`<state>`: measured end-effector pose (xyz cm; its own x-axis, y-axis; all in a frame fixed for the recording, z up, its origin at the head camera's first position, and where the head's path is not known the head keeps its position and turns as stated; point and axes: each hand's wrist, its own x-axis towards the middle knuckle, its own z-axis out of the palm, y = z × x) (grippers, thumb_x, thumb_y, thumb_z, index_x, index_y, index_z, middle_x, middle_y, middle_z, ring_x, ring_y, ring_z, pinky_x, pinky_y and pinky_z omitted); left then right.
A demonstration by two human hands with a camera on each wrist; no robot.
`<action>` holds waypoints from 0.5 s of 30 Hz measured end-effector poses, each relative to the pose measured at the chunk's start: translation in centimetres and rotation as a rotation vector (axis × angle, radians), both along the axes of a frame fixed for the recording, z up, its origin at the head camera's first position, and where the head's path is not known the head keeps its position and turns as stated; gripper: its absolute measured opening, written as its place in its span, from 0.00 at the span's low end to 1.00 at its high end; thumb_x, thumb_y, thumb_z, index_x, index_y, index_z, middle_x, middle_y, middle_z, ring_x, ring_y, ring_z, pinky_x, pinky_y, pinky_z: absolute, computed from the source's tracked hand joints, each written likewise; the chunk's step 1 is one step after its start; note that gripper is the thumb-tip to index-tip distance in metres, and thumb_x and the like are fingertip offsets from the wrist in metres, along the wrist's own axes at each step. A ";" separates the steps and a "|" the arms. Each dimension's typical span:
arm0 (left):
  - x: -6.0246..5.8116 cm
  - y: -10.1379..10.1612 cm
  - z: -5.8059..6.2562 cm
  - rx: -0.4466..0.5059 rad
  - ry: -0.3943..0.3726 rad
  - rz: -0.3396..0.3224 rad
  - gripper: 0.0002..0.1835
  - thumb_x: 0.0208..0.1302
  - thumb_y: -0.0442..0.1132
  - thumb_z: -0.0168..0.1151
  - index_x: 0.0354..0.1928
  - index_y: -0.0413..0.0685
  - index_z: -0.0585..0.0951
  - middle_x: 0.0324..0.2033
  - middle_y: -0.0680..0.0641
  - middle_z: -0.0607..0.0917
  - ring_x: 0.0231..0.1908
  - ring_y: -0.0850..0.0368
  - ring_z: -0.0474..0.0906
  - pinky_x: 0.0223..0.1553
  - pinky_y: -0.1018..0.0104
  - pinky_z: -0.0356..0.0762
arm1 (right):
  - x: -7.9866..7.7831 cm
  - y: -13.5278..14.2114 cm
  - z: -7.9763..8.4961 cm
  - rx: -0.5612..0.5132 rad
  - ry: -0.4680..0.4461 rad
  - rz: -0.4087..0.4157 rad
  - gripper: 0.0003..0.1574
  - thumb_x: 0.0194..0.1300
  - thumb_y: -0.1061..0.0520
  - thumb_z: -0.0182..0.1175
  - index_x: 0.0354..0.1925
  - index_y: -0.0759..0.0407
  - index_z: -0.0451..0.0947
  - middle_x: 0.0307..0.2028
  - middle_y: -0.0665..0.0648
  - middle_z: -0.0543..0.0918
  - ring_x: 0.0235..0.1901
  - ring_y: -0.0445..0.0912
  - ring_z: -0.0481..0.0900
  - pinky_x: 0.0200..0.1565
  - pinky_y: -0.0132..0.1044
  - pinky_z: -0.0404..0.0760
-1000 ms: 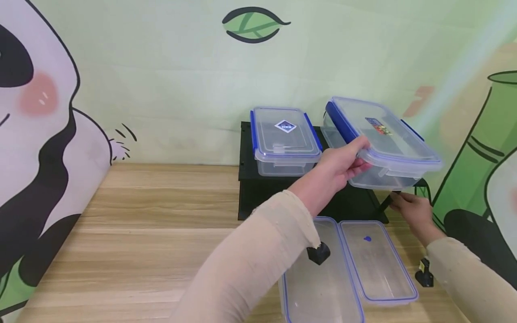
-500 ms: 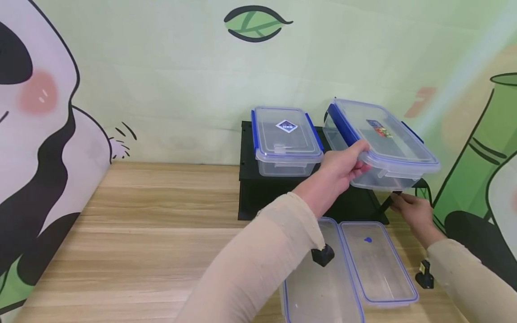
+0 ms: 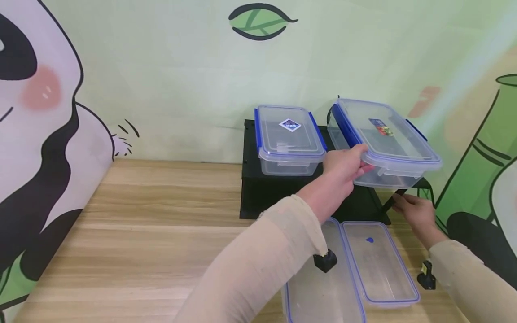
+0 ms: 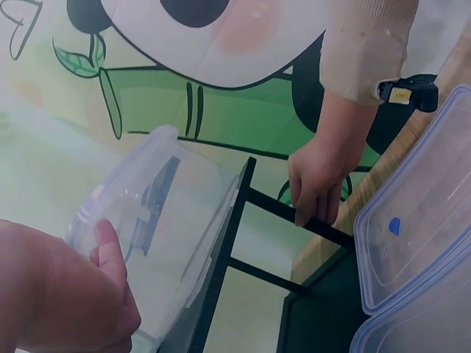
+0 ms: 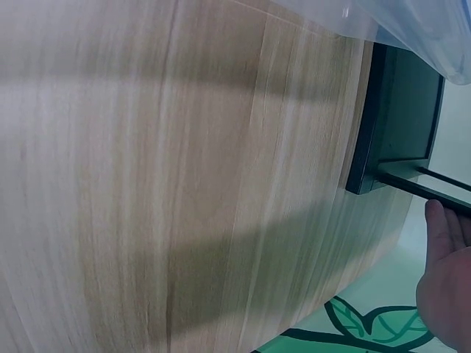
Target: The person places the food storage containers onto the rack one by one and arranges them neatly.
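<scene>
Little moves: our left grip (image 3: 343, 168) pinches the larger clip-lid box (image 3: 397, 141), our right grip (image 3: 417, 216) the rack leg (image 3: 388, 203), apparently steadying it.

Head cam bright; wrist cams dimmer; soft shadows on tbl (image 5: 199, 162).

The left sleeve (image 3: 258, 260) hides one part of the long box (image 3: 327, 296), and the lower edge of the head view cuts off its near end. The print on the label (image 3: 381, 127) of the tilted box (image 3: 404, 147) is too small to be read. The left wrist view cuts off part of the left hand (image 4: 66, 287), and the right wrist view part of the right hand (image 5: 449, 272), whose hold on the black bar (image 5: 405, 185) shows incompletely.
</scene>
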<state>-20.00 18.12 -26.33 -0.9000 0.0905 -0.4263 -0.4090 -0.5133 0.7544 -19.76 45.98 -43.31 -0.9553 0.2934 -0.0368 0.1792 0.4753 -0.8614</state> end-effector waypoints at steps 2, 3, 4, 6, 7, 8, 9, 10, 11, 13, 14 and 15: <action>0.2 0.0 0.0 -0.017 0.007 -0.005 0.08 0.69 0.34 0.73 0.41 0.36 0.83 0.30 0.44 0.85 0.39 0.43 0.92 0.48 0.60 0.90 | 0.0 0.0 0.1 -0.002 -0.005 -0.004 0.39 0.84 0.52 0.53 0.72 0.85 0.59 0.64 0.78 0.68 0.32 0.22 0.83 0.44 0.24 0.86; 0.3 0.0 0.1 -0.022 0.012 -0.007 0.09 0.69 0.34 0.72 0.43 0.35 0.83 0.31 0.44 0.85 0.39 0.43 0.92 0.50 0.59 0.89 | 0.0 0.0 0.1 -0.001 -0.008 -0.004 0.39 0.84 0.52 0.53 0.72 0.85 0.59 0.65 0.78 0.68 0.32 0.21 0.83 0.44 0.24 0.86; 0.4 0.0 0.1 -0.024 0.020 -0.010 0.09 0.69 0.33 0.72 0.44 0.34 0.83 0.32 0.44 0.86 0.40 0.43 0.92 0.51 0.57 0.89 | -0.1 0.1 0.0 0.005 -0.014 -0.005 0.39 0.84 0.51 0.52 0.72 0.85 0.59 0.65 0.78 0.68 0.32 0.21 0.82 0.44 0.24 0.86; 0.6 -0.2 0.1 -0.043 0.033 -0.026 0.12 0.69 0.34 0.72 0.48 0.34 0.83 0.35 0.43 0.87 0.41 0.44 0.92 0.56 0.55 0.87 | -0.1 0.2 0.0 0.001 -0.020 -0.003 0.40 0.84 0.51 0.52 0.73 0.84 0.59 0.66 0.78 0.68 0.32 0.21 0.82 0.44 0.25 0.86; 0.7 -0.4 0.2 -0.060 0.040 -0.039 0.14 0.69 0.35 0.72 0.51 0.34 0.83 0.38 0.42 0.88 0.41 0.45 0.92 0.60 0.53 0.85 | -0.1 0.2 0.0 -0.001 -0.023 -0.002 0.40 0.84 0.51 0.52 0.73 0.84 0.59 0.66 0.78 0.67 0.32 0.21 0.82 0.44 0.25 0.87; 0.8 -0.6 0.2 -0.081 0.048 -0.054 0.16 0.69 0.36 0.72 0.53 0.34 0.83 0.40 0.42 0.89 0.42 0.45 0.92 0.64 0.52 0.82 | -0.2 0.3 -0.1 -0.005 -0.024 -0.002 0.40 0.84 0.51 0.52 0.73 0.84 0.59 0.66 0.78 0.67 0.32 0.21 0.82 0.45 0.25 0.87; 0.9 -0.8 0.2 -0.106 0.055 -0.072 0.18 0.69 0.38 0.72 0.56 0.35 0.83 0.43 0.42 0.89 0.42 0.46 0.92 0.67 0.51 0.79 | -0.2 0.3 -0.1 -0.006 -0.025 -0.003 0.40 0.84 0.51 0.52 0.73 0.84 0.59 0.66 0.78 0.67 0.32 0.21 0.82 0.44 0.26 0.87; 1.0 -1.1 0.2 -0.134 0.063 -0.093 0.20 0.70 0.39 0.73 0.58 0.36 0.82 0.46 0.42 0.89 0.43 0.47 0.92 0.70 0.50 0.76 | -0.2 0.3 -0.1 -0.008 -0.024 -0.004 0.39 0.84 0.51 0.53 0.73 0.84 0.59 0.66 0.78 0.67 0.32 0.21 0.83 0.44 0.26 0.87; 1.1 -1.4 0.2 -0.163 0.068 -0.116 0.22 0.70 0.41 0.73 0.60 0.37 0.82 0.48 0.42 0.89 0.43 0.48 0.92 0.72 0.49 0.73 | -0.2 0.3 -0.1 -0.012 -0.022 -0.004 0.39 0.84 0.52 0.53 0.73 0.84 0.59 0.66 0.78 0.67 0.32 0.22 0.83 0.44 0.26 0.87; 1.4 -2.0 0.2 -0.227 0.077 -0.163 0.27 0.70 0.45 0.74 0.65 0.40 0.79 0.53 0.43 0.88 0.44 0.50 0.91 0.75 0.48 0.69 | -0.2 0.3 -0.1 -0.006 -0.020 -0.004 0.39 0.84 0.52 0.53 0.72 0.84 0.60 0.65 0.78 0.68 0.31 0.22 0.83 0.44 0.26 0.87; 1.5 -2.3 0.3 -0.254 0.082 -0.185 0.29 0.70 0.47 0.74 0.67 0.41 0.78 0.56 0.43 0.87 0.45 0.50 0.91 0.75 0.47 0.69 | -0.2 0.3 -0.1 -0.001 -0.019 -0.003 0.39 0.84 0.52 0.54 0.72 0.84 0.61 0.64 0.77 0.69 0.31 0.22 0.83 0.43 0.26 0.87; 1.6 -2.6 0.3 -0.275 0.085 -0.207 0.31 0.70 0.49 0.74 0.69 0.42 0.77 0.58 0.43 0.86 0.45 0.51 0.91 0.76 0.46 0.68 | -0.1 0.4 -0.1 0.006 -0.019 -0.001 0.39 0.84 0.52 0.54 0.72 0.84 0.61 0.64 0.77 0.69 0.31 0.23 0.84 0.43 0.25 0.87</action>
